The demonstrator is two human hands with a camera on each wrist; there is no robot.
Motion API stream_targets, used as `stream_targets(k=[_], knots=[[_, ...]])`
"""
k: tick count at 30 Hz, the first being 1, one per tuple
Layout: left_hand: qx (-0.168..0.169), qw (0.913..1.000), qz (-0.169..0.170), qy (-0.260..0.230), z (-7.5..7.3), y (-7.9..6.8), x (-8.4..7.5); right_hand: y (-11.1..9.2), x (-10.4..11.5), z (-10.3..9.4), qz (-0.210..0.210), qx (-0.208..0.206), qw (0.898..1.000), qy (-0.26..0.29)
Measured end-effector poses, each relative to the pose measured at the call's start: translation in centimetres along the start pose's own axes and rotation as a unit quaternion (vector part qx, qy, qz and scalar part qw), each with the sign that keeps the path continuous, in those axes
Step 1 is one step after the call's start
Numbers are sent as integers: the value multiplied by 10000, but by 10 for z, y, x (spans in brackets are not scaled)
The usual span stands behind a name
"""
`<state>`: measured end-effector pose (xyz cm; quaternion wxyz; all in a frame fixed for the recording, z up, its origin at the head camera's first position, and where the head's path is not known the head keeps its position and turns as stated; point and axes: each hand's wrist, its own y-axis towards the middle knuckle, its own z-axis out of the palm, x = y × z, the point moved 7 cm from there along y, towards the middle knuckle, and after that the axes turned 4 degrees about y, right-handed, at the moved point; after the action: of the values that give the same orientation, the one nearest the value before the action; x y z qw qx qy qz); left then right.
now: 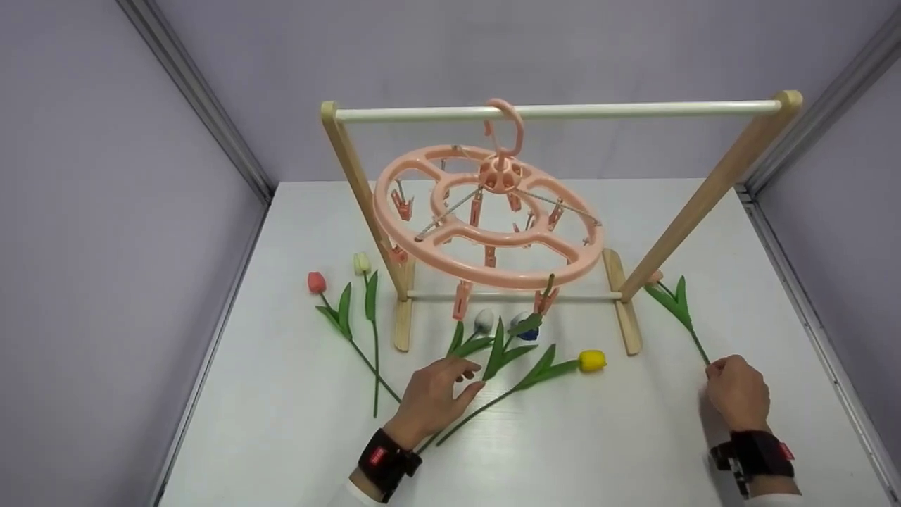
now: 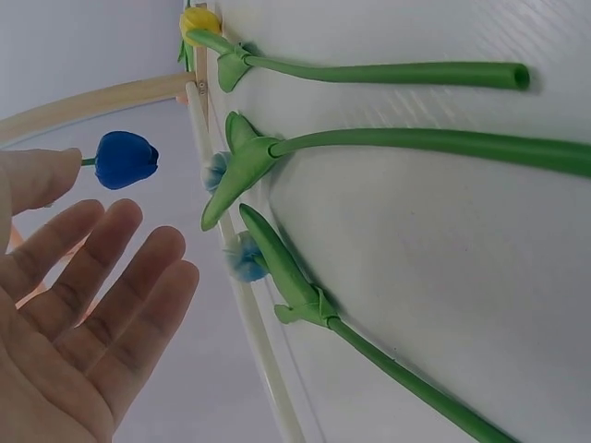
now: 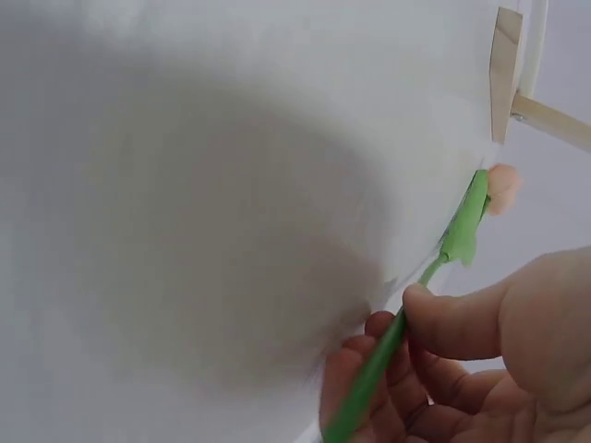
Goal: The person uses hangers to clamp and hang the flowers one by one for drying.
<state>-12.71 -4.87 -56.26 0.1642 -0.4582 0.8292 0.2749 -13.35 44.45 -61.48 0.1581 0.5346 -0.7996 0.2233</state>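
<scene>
Peach tulip [image 1: 679, 310], one. Location: right of the wooden frame, bloom partly behind the right upright [image 1: 711, 190], stem running back toward the near side.

Right hand [image 1: 739, 394]: grip narrow, thumb and fingers pinching the green stem, whose lower part runs past the pinch.

Left hand [image 1: 431, 394]: grip vacant, fingers parted and loosely bent, near the leaves of two pale blue-white tulips [image 1: 483, 322].

Blue tulip [image 2: 126, 160], one: hanging bloom-down from a front clip of the pink hanger [image 1: 493, 276], itself hooked over the rail [image 1: 633, 110].

Handling note, by judgement: pinch lightly and draw the stem back before raising it, so bloom and leaves slip clear of the upright; a lift straight up could snag them. A firm pinch low on the stem should limit swing.

Edges and room: bare surface [image 1: 676, 436] between the hands offers the widest passage. Yellow tulip [image 1: 592, 361] lies at its far side, bloom toward the right foot [image 1: 630, 324]. Right wall [image 1: 845, 176] limits outward travel; the hanger's rim and low clips limit height at centre.
</scene>
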Motion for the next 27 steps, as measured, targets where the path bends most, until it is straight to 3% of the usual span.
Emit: stream_targets(k=[11, 16, 22, 27], knots=[[177, 9998, -77, -64, 1, 1, 0, -9, -17, -7, 161, 17, 9998, 134], [132, 9999, -63, -55, 0, 2, -1, -19, -23, -10, 527, 233, 9982, 167], [108, 9999, -1, -9, -1, 3, -2, -36, -31, -15, 1003, 196, 9947, 150], [53, 10000, -10, -8, -4, 3, -3, -48, -27, -20, 913, 246, 9955, 27]])
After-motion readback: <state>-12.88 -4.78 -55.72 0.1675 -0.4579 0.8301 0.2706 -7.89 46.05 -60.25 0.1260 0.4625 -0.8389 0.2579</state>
